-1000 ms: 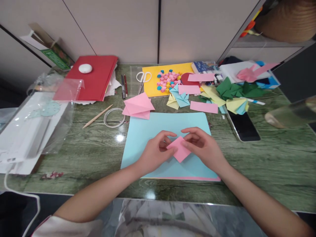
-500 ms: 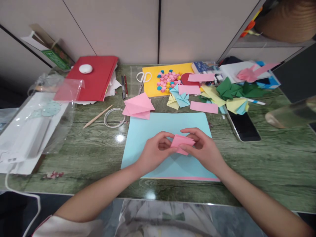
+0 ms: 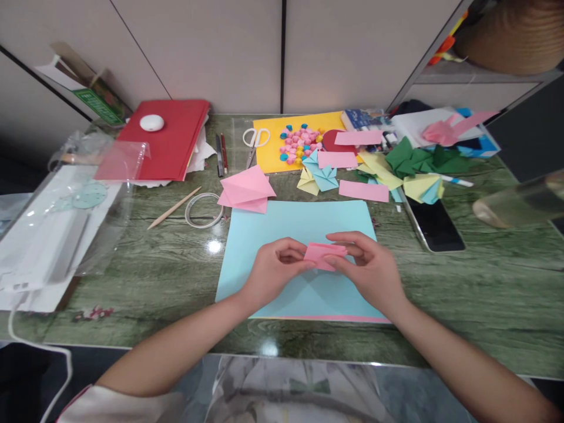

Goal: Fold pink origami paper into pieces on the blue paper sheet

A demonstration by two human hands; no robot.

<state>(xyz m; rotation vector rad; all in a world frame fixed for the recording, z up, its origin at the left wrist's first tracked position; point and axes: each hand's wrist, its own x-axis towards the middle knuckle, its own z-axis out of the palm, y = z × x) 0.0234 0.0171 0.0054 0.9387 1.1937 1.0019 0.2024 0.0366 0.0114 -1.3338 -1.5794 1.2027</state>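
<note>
A small folded pink paper (image 3: 324, 256) is pinched between both my hands, just over a light blue sheet (image 3: 273, 226). My left hand (image 3: 278, 267) grips its left edge between thumb and fingers. On the right edge, my right hand (image 3: 370, 264) presses its thumb against the front, with the index finger reaching over the top. Several layers show at the paper's right end. Beyond the blue sheet's upper left corner lie larger folded pink papers (image 3: 247, 188). Pink strips (image 3: 363, 191) rest behind the sheet on the right.
Scissors (image 3: 255, 140), a tape roll (image 3: 204, 210) and a pointed wooden stick (image 3: 174, 208) lie left of centre. Small coloured pieces (image 3: 302, 144) cover a yellow sheet (image 3: 267, 155). At right are a phone (image 3: 434, 220) and a clear bottle (image 3: 515, 202); at left, a red folder (image 3: 170, 144).
The folded pink paper has tipped so that less of its face shows and it looks flatter. Both hands have shifted only slightly and keep their hold.
</note>
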